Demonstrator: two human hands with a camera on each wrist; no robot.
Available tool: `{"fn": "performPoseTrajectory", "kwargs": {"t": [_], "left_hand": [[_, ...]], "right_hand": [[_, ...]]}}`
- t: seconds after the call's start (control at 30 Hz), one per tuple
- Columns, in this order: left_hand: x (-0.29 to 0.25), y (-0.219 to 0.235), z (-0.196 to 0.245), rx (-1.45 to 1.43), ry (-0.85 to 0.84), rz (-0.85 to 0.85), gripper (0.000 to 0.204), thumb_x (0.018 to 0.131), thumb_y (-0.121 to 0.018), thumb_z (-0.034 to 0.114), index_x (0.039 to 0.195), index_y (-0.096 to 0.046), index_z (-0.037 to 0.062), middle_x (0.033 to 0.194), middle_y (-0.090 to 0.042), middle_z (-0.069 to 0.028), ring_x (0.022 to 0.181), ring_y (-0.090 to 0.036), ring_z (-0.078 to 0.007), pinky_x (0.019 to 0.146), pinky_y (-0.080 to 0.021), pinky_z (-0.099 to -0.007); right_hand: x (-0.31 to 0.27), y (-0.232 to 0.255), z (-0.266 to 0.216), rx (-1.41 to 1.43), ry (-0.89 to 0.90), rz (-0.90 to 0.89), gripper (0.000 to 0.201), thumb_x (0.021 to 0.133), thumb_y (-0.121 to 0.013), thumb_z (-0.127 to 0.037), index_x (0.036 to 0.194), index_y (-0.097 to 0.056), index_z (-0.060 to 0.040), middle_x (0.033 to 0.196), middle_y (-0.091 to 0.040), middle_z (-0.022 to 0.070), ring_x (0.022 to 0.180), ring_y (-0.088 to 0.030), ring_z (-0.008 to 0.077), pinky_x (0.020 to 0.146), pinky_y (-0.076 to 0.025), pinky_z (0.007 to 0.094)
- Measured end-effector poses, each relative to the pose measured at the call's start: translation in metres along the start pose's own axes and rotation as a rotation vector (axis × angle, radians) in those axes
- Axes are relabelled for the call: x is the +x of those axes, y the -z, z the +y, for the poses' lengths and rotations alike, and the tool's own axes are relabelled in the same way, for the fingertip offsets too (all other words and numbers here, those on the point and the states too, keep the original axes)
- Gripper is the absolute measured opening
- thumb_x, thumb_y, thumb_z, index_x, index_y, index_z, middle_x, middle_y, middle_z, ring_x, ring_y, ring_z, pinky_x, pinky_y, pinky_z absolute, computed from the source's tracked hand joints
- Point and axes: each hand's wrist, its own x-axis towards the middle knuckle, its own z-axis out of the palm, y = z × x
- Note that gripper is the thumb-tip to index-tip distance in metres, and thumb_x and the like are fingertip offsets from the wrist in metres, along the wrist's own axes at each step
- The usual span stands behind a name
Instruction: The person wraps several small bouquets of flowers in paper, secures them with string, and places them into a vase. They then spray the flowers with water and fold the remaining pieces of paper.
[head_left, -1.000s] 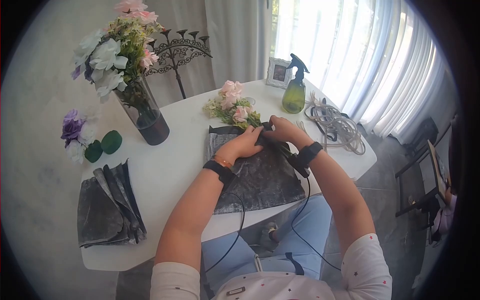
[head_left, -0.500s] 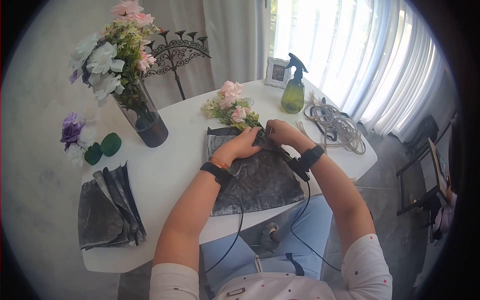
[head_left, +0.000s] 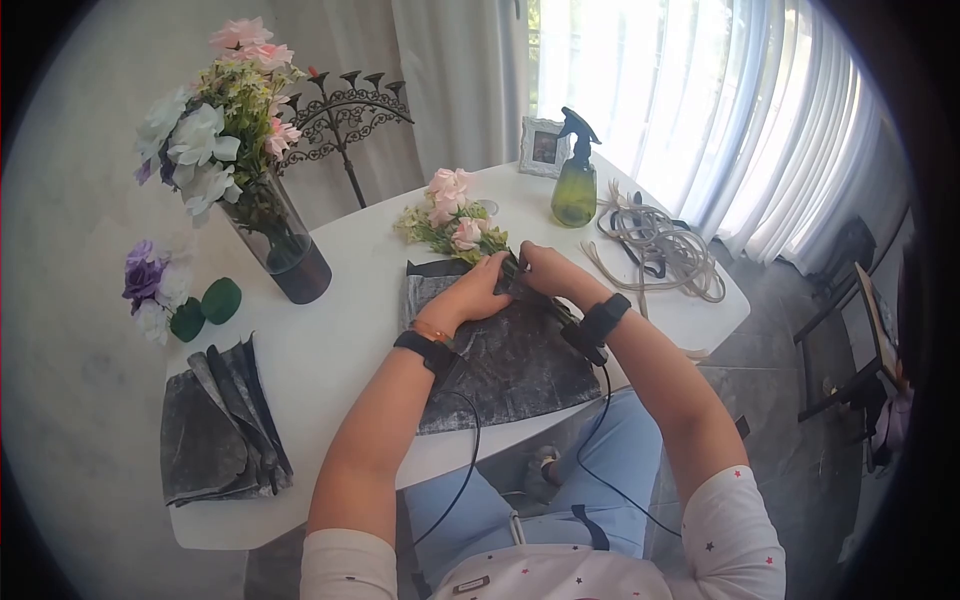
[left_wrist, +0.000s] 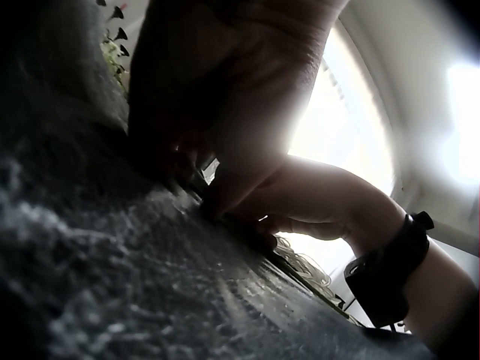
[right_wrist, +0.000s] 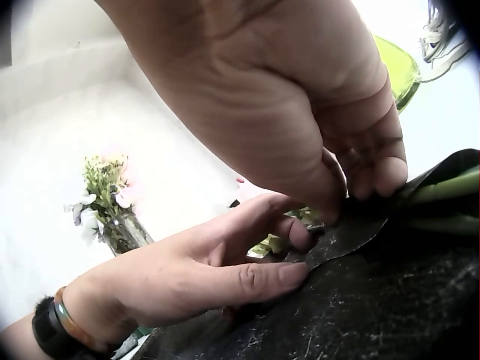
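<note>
A small bouquet of pink roses [head_left: 450, 205] and greenery lies with its heads past the far edge of a dark, marbled sheet of wrapping paper [head_left: 510, 370]. My left hand [head_left: 475, 292] grips the paper near that edge, its thumb [right_wrist: 270, 279] lying on top. Close beside it, my right hand [head_left: 550, 272] pinches the folded paper edge over the stems with its fingertips. Green stems [right_wrist: 450, 187] show under the fold in the right wrist view. In the left wrist view the left fingertips are dark against the paper, and the right hand [left_wrist: 315, 199] is just behind.
A tall glass vase [head_left: 285, 255] of flowers stands at the left, with loose purple and white flowers [head_left: 147, 280] and folded dark paper [head_left: 215, 430] nearer. Toward the right are a green spray bottle [head_left: 574, 195], a small picture frame [head_left: 541, 146] and coiled cords [head_left: 665, 250].
The head view has shifted slightly, so things sit a little further left. Both hands stay at the paper's far edge over the stems, with only small finger movements.
</note>
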Motion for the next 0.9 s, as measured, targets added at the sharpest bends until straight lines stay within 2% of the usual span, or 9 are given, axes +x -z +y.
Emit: {"fn": "performPoseTrajectory", "kwargs": {"t": [0.17, 0.27, 0.37, 0.43, 0.53, 0.6, 0.73, 0.8, 0.9], "left_hand": [[-0.001, 0.004, 0.001, -0.042, 0.001, 0.026, 0.077, 0.074, -0.070, 0.016, 0.137, -0.029, 0.0005, 0.110, -0.052, -0.0161, 0.102, -0.053, -0.0274, 0.090, -0.043, -0.0334], [0.000, 0.002, -0.003, -0.044, -0.008, 0.030, 0.079, 0.073, -0.070, 0.015, 0.138, -0.028, 0.0011, 0.112, -0.052, -0.0166, 0.103, -0.054, -0.0280, 0.090, -0.043, -0.0335], [0.000, 0.001, -0.003, -0.033, -0.010, 0.037, 0.080, 0.073, -0.070, 0.014, 0.139, -0.027, 0.0027, 0.114, -0.051, -0.0186, 0.106, -0.053, -0.0297, 0.092, -0.043, -0.0342], [0.003, -0.001, -0.004, -0.034, 0.009, 0.030, 0.080, 0.073, -0.070, 0.014, 0.139, -0.027, 0.0036, 0.116, -0.050, -0.0202, 0.108, -0.053, -0.0309, 0.093, -0.043, -0.0347], [0.005, -0.006, -0.009, 0.018, 0.039, 0.130, 0.079, 0.074, -0.068, 0.014, 0.140, -0.025, 0.0051, 0.123, -0.045, -0.0252, 0.113, -0.051, -0.0349, 0.096, -0.042, -0.0374], [0.005, -0.004, -0.010, 0.049, 0.119, 0.130, 0.076, 0.075, -0.066, 0.015, 0.140, -0.026, 0.0054, 0.127, -0.040, -0.0295, 0.118, -0.046, -0.0388, 0.100, -0.038, -0.0396], [0.005, -0.003, -0.021, 0.050, 0.049, 0.110, 0.073, 0.077, -0.063, 0.015, 0.140, -0.028, 0.0050, 0.130, -0.038, -0.0294, 0.121, -0.043, -0.0403, 0.103, -0.035, -0.0392], [0.004, 0.002, -0.014, 0.008, 0.093, 0.039, 0.074, 0.076, -0.058, 0.009, 0.142, -0.024, 0.0007, 0.131, -0.035, -0.0327, 0.125, -0.038, -0.0448, 0.104, -0.035, -0.0379], [0.004, 0.004, -0.013, 0.023, 0.082, 0.023, 0.072, 0.078, -0.058, 0.009, 0.141, -0.025, -0.0012, 0.131, -0.036, -0.0321, 0.124, -0.038, -0.0440, 0.104, -0.035, -0.0379]], "right_hand": [[-0.001, 0.001, -0.009, -0.116, -0.147, 0.029, 0.032, 0.076, -0.064, -0.019, 0.093, -0.054, 0.0060, 0.097, -0.061, 0.0229, 0.090, -0.061, 0.0363, 0.078, -0.048, 0.0405], [-0.003, 0.016, -0.019, -0.099, -0.114, -0.069, 0.033, 0.075, -0.065, -0.015, 0.096, -0.055, 0.0087, 0.096, -0.062, 0.0262, 0.089, -0.063, 0.0375, 0.076, -0.052, 0.0421], [-0.003, 0.020, -0.024, 0.041, -0.270, -0.238, 0.036, 0.074, -0.065, -0.016, 0.099, -0.056, 0.0078, 0.097, -0.062, 0.0255, 0.089, -0.063, 0.0364, 0.075, -0.053, 0.0420], [-0.003, 0.007, -0.022, -0.227, -0.016, -0.025, 0.034, 0.073, -0.065, -0.018, 0.096, -0.054, 0.0051, 0.092, -0.062, 0.0212, 0.082, -0.063, 0.0355, 0.071, -0.052, 0.0398], [-0.004, -0.011, -0.030, -0.366, 0.070, 0.167, 0.028, 0.074, -0.062, -0.011, 0.095, -0.054, 0.0033, 0.090, -0.062, 0.0186, 0.078, -0.065, 0.0334, 0.065, -0.054, 0.0372], [-0.004, -0.016, -0.040, -0.394, 0.052, 0.183, 0.025, 0.074, -0.061, -0.009, 0.095, -0.053, 0.0027, 0.090, -0.061, 0.0177, 0.080, -0.065, 0.0324, 0.065, -0.054, 0.0366], [0.000, -0.022, -0.049, -0.486, 0.042, 0.187, 0.017, 0.080, -0.056, -0.009, 0.093, -0.058, 0.0020, 0.090, -0.062, 0.0166, 0.082, -0.066, 0.0278, 0.065, -0.055, 0.0350], [0.002, -0.026, -0.043, -0.455, 0.046, 0.192, 0.016, 0.080, -0.056, -0.008, 0.093, -0.058, 0.0022, 0.090, -0.061, 0.0173, 0.082, -0.066, 0.0285, 0.065, -0.055, 0.0360], [-0.002, -0.020, -0.039, -0.369, 0.052, 0.171, 0.016, 0.080, -0.055, -0.006, 0.093, -0.058, 0.0031, 0.091, -0.061, 0.0196, 0.083, -0.064, 0.0316, 0.069, -0.054, 0.0378]]}}
